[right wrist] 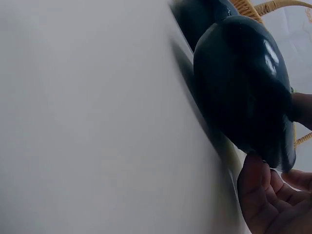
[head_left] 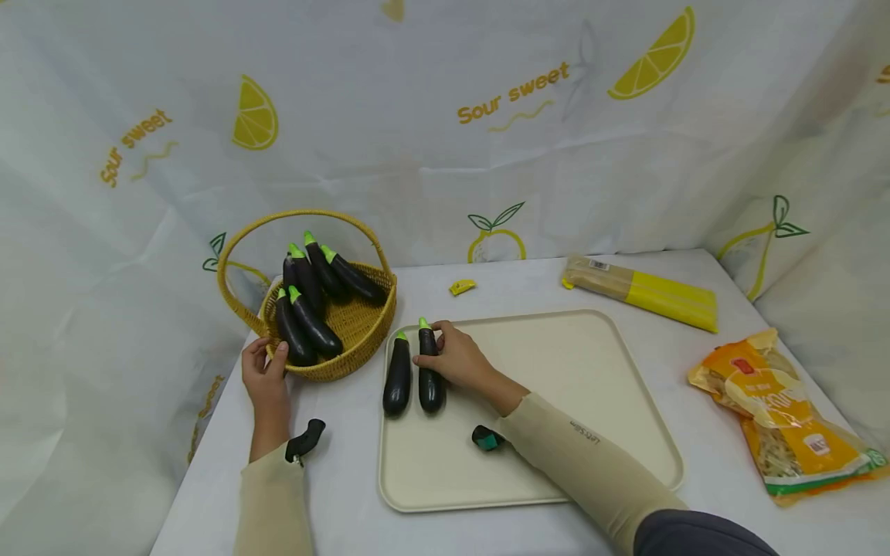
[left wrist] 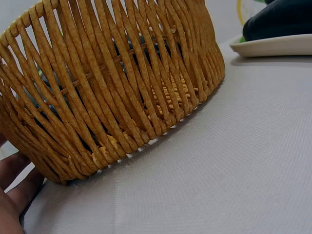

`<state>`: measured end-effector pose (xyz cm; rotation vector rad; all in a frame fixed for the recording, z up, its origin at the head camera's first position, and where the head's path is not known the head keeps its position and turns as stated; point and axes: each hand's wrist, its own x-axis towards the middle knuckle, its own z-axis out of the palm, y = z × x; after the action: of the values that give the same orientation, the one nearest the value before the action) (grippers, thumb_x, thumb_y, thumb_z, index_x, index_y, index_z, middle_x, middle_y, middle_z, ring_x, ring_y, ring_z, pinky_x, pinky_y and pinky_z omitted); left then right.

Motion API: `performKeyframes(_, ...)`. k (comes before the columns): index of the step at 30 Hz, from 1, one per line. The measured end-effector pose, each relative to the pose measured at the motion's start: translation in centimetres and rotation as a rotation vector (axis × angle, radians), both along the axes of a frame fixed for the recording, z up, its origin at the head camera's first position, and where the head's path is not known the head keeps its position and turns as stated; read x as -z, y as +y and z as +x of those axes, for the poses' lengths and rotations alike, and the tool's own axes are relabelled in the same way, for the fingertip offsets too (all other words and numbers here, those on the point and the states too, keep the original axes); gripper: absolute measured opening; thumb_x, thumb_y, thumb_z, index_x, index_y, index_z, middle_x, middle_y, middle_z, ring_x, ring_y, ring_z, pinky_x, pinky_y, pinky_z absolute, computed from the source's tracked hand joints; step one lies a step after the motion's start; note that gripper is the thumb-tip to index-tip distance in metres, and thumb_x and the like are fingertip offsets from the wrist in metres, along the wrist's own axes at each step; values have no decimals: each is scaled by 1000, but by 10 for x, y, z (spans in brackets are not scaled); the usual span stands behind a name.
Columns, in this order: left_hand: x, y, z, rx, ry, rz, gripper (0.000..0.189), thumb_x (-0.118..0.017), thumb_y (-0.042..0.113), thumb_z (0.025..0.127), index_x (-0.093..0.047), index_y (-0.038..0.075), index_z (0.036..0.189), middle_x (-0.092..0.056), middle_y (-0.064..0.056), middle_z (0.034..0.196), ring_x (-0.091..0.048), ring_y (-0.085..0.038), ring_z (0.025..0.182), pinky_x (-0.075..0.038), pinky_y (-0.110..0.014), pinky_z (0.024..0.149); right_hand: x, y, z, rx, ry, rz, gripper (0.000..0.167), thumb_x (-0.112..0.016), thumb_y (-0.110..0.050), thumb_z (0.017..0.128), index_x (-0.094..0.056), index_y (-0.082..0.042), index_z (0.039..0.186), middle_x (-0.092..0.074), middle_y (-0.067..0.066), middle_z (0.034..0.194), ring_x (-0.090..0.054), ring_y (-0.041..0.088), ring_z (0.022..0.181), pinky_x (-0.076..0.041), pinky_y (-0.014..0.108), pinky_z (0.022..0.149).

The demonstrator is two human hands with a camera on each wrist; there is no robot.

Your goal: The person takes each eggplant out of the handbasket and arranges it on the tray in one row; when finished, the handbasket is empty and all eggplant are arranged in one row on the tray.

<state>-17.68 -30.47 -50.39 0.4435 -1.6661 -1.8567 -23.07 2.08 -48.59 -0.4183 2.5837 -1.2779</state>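
My right hand [head_left: 461, 358] holds a dark purple eggplant [head_left: 432, 390] near its green stem end, over the left part of a beige tray [head_left: 528, 340]. In the right wrist view, thumb and fingers grip this eggplant [right wrist: 243, 87] from both sides, its rounded end close over the tray. Just left of it, a second eggplant [head_left: 397, 378] lies on the tray. At the left, my left hand [head_left: 266, 378] holds the near left side of a wicker basket [head_left: 368, 351] with several eggplants inside. The left wrist view shows its fingers [left wrist: 24, 187] against the woven wall, low down.
A tall handle [head_left: 299, 212] arches over the basket. Behind the tray lies a small yellow packet [head_left: 462, 287]. A long yellow and tan package [head_left: 640, 293] lies at the back right, and an orange food bag [head_left: 786, 417] at the right edge. A patterned curtain surrounds the white table.
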Motion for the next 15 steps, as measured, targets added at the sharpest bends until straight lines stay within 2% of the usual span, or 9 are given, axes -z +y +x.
performKeyframes(4, -1, 2, -2, 4, 11, -16, 36, -69, 20, 92, -50, 10, 120, -47, -9, 135, -42, -18, 128, -38, -21, 97, -5, 3, 0, 6, 21, 27, 74, -72, -50, 83, -44, -10, 139, -58, 0, 97, -57, 16, 77, -46, 35, 71)
performKeyframes(8, 1, 1, -3, 9, 23, -3, 35, -70, 20, 91, -50, 11, 119, -48, -8, 133, -44, -19, 125, -40, -20, 94, -14, 2, -2, 7, 79, 55, 67, -70, -45, 87, -46, -9, 138, -56, 1, 94, -53, 18, 71, -44, 35, 66)
performKeyframes(15, 1, 0, 0, 8, 4, -2, 36, -69, 22, 91, -49, 13, 119, -47, -8, 135, -43, -19, 126, -38, -25, 99, -50, -25, -11, -72, 181, 81, 60, -67, -38, 91, -45, -9, 140, -57, 4, 100, -53, 17, 76, -45, 34, 66)
